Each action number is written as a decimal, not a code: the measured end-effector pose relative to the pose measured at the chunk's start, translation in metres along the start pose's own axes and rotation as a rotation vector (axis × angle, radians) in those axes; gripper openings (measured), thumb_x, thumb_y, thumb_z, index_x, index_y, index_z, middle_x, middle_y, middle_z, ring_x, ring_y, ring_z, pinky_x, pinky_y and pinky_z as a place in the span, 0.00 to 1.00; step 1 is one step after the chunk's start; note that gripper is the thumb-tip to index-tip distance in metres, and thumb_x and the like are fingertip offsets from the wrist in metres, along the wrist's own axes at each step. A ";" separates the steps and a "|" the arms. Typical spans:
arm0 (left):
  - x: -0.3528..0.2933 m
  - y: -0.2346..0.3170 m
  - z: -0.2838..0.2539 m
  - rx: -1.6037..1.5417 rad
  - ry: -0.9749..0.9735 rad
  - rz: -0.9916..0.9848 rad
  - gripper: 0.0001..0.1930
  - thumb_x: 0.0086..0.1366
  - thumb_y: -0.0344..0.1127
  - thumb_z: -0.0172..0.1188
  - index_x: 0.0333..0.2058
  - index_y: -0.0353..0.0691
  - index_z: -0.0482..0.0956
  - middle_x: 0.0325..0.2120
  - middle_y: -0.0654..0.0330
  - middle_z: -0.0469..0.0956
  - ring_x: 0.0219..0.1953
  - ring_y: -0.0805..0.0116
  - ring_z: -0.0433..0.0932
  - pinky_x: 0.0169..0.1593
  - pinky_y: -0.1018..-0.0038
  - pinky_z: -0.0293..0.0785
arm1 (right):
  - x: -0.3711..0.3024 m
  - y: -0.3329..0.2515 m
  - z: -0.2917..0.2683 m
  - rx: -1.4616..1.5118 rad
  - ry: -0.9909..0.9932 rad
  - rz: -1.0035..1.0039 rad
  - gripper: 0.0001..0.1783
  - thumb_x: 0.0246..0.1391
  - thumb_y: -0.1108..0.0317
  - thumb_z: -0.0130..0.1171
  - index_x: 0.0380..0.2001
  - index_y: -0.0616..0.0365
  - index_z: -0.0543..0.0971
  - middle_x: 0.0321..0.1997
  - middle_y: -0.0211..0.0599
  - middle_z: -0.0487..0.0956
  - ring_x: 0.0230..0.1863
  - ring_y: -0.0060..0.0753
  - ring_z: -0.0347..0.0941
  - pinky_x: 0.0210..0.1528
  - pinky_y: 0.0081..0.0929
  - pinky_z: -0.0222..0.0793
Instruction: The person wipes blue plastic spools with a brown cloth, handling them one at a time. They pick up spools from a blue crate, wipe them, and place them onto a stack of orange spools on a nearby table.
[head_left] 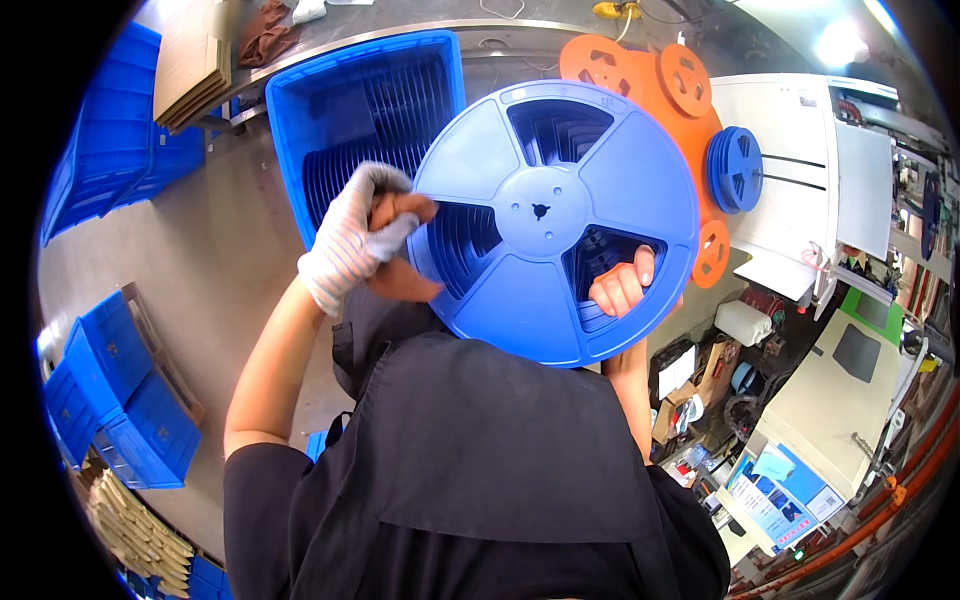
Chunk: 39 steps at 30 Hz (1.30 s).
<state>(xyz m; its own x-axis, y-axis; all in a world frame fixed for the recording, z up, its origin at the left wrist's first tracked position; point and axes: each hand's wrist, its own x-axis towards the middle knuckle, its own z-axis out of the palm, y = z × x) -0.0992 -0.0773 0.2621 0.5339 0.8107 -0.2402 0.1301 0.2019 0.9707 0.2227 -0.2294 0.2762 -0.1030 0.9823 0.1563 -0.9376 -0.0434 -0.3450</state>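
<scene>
A stack of blue plastic reels (pixel 470 300), round with wide cut-out windows, is held up in front of my body with its flat face toward me. The fingers of my right hand (pixel 625 287) come through the lower right window and wrap round the reels near the rim. At the stack's left rim is my left hand (pixel 365 240), in a pale striped glove with bare fingertips. Its fingers are half curled and apart, slightly blurred, with nothing visible in them. Whether they touch the rim, I cannot tell.
Behind the reels stands a blue bin (pixel 365 60) with more dark blue reels. An orange panel with orange discs (pixel 684 80) and smaller blue reels (pixel 735 170) joins a white machine (pixel 770 120). Blue crates (pixel 125 370) and flat cardboard (pixel 192 62) are at left.
</scene>
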 end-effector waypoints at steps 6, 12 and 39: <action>0.045 0.010 0.077 0.418 -0.018 0.506 0.13 0.51 0.27 0.63 0.37 0.41 0.76 0.43 0.56 0.74 0.42 0.59 0.77 0.48 0.66 0.74 | 0.005 0.005 0.007 -0.034 0.011 0.028 0.23 0.55 0.46 0.57 0.35 0.55 0.66 0.18 0.27 0.63 0.19 0.25 0.58 0.28 0.27 0.55; 0.045 0.005 0.091 0.101 0.005 0.220 0.17 0.49 0.21 0.63 0.39 0.41 0.79 0.34 0.58 0.76 0.38 0.65 0.77 0.41 0.71 0.75 | 0.003 0.008 0.018 -0.122 0.127 0.023 0.23 0.53 0.44 0.58 0.33 0.53 0.66 0.17 0.26 0.63 0.19 0.25 0.58 0.27 0.26 0.55; -0.017 -0.015 -0.002 0.698 0.005 0.142 0.24 0.47 0.26 0.60 0.46 0.44 0.75 0.33 0.56 0.73 0.34 0.56 0.77 0.39 0.68 0.75 | -0.007 -0.002 -0.011 0.071 -0.031 -0.024 0.21 0.54 0.49 0.57 0.35 0.54 0.65 0.19 0.26 0.64 0.20 0.24 0.60 0.31 0.27 0.58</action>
<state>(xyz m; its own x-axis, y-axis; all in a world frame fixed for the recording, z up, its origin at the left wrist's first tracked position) -0.1120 -0.0928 0.2513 0.5821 0.8057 -0.1093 0.5647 -0.3039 0.7673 0.2289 -0.2345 0.2657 -0.0898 0.9772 0.1924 -0.9610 -0.0343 -0.2743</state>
